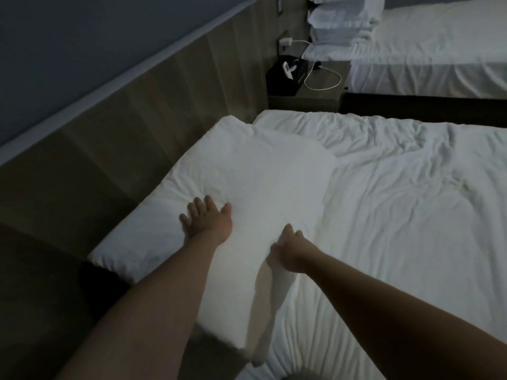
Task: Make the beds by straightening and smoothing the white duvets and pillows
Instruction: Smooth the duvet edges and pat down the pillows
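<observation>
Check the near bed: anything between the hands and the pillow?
Nothing visible. The left hand lies flat on the pillow. The right hand is over its right edge, but I cannot tell whether it touches.

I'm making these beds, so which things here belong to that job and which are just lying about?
Job: plump white pillow under the left hand; crumpled white duvet; stacked white pillows on far bed.
Lying about: black box and white charging cable on wooden bedside table.

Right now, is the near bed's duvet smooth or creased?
Creased. Folds and ridges run across the duvet right of the pillow; the left hand lies flat on the pillow, not the duvet.
</observation>
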